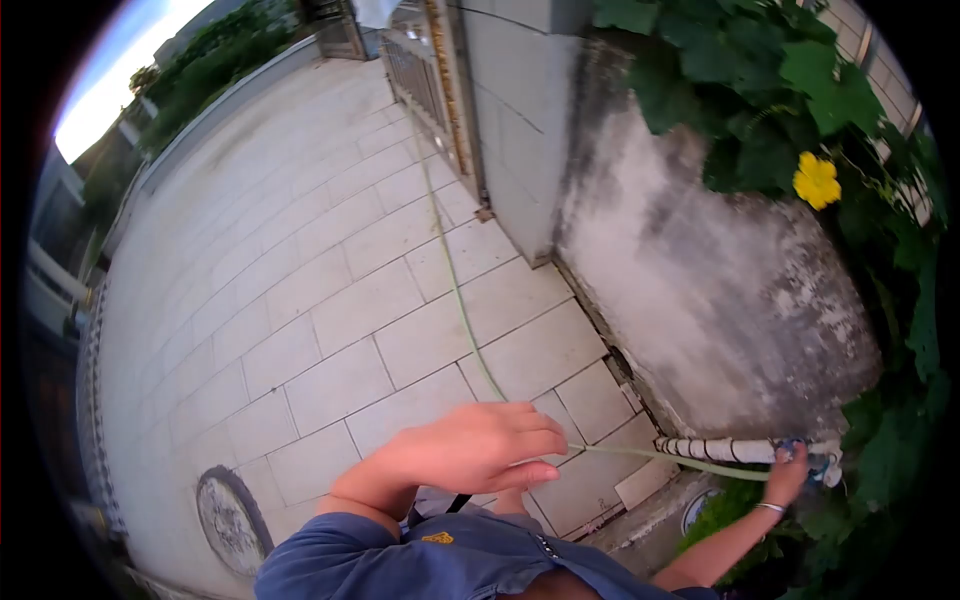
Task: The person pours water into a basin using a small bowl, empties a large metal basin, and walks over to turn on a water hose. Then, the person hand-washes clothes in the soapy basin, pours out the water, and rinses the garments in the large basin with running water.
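My right hand (787,477), with a pale band at its wrist, reaches to the wall's foot at the lower right. Its fingers are closed on the blue handle of a tap (790,447). A white pipe (720,450) with dark bands runs beside the tap. My left hand (490,448) hovers in front of my body, fingers loosely bent and thumb apart, with nothing seen in it. A pale green hose (452,270) comes from the gate across the tiles, passes behind my left hand and leads to the tap.
A stained concrete wall (700,270) rises on the right, with a leafy vine and a yellow flower (817,181) over it. Beyond a grey pillar (515,120) stands a metal gate (420,80). A round cover (232,520) lies in the tiled floor (330,310).
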{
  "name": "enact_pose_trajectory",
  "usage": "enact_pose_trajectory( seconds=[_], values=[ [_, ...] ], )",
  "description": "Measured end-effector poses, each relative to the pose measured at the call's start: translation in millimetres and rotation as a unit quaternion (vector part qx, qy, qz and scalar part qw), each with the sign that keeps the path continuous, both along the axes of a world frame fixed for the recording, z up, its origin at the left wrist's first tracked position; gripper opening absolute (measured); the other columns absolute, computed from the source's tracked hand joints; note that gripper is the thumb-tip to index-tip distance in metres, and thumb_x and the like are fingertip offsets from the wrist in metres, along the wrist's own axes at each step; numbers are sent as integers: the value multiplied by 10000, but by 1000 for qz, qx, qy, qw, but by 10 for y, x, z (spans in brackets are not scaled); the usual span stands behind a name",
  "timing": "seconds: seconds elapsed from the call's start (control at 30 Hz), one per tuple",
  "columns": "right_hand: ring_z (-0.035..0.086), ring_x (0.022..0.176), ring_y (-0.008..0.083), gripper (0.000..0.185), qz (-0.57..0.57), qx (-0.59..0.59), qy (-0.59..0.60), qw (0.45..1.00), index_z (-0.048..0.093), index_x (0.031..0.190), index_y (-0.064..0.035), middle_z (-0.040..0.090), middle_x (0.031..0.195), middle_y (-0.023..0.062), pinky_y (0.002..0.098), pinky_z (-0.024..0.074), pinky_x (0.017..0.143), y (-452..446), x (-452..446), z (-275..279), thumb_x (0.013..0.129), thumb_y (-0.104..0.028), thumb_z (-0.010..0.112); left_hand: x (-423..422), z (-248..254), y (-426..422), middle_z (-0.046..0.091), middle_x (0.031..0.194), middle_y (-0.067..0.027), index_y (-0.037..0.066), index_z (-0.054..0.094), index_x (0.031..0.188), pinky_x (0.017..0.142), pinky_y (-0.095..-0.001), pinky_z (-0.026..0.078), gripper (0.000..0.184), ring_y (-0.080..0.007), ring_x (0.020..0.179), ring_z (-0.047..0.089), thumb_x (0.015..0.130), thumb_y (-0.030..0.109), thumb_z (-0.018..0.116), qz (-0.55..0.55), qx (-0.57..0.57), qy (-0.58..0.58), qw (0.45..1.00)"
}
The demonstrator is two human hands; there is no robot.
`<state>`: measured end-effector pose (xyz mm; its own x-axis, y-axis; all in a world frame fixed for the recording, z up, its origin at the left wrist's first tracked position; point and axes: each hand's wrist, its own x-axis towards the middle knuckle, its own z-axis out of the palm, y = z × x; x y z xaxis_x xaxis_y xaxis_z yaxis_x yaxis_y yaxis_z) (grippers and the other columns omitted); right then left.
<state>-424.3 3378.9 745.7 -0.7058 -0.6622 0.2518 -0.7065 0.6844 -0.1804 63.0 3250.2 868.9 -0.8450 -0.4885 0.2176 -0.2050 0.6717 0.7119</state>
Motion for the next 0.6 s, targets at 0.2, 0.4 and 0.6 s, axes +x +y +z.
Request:
enact_pose_trajectory(
  seconds=[0.2,0.4,0.6],
  values=[
    [567,698,121,343,313,173,-488,796,487,1038,-28,593,807,67,259,446,583,-1049,2292,-1423,742,-181,573,993,-444,20,527,880,-137,13,489,929,680,-355,421,295,-296,842,508,798,278,486,144,10,-214,966],
    [575,684,114,338,274,225,-648,674,485,1040,-56,593,831,57,230,447,563,-1575,4183,-1394,768,-245,554,2538,-528,-32,534,875,-136,19,499,917,696,-368,411,272,-306,824,512,784,256,507,286,-21,-192,939],
    [575,633,141,214,106,256,-611,741,521,945,-61,595,745,69,285,453,506,-1554,4699,-2262,783,-198,494,3948,-494,-138,542,934,-141,33,511,968,703,-367,426,298,-318,845,514,766,250,535,426,17,-268,864]
  ],
)
